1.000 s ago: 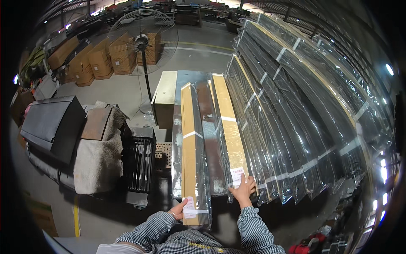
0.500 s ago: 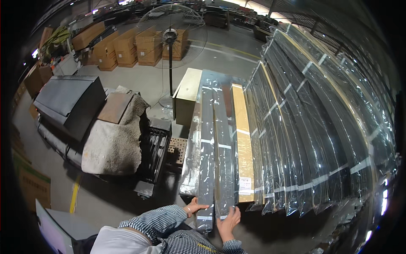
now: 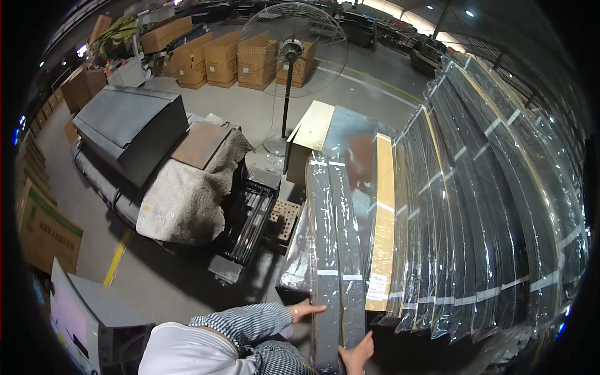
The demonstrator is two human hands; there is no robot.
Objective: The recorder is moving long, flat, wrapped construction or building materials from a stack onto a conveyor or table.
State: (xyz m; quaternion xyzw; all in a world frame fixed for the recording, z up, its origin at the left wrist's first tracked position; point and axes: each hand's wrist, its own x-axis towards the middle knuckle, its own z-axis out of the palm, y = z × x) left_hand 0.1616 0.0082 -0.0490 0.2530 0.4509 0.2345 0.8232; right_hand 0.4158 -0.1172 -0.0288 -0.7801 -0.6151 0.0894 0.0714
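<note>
Two long, narrow grey panels [image 3: 325,250] in clear plastic wrap lie side by side on a metal-topped bench [image 3: 350,122], bound with white strips. Their near ends reach past the bench toward my body. My left hand [image 3: 306,310] grips the left edge of the pair, thumb lying across the top and fingers hidden below. Nearer to me, my right hand [image 3: 358,354] clasps the right edge, its palm and fingers partly under the panel. Right of the panels, a yellow-brown wrapped board [image 3: 384,225] with a white label lies lengthwise.
Many dark plastic-wrapped panels [image 3: 475,231] lean in a row on the right. A machine with a grey cover [image 3: 134,134] and a draped cloth [image 3: 181,209] stands left. Beyond are a pedestal fan [image 3: 290,53] and cardboard boxes [image 3: 222,62]. A monitor-like unit [image 3: 78,319] is at lower left.
Both panels have slid toward me along the bench, baring more metal at the far end. My hands moved with them, the right one ending lower. The view has also shifted.
</note>
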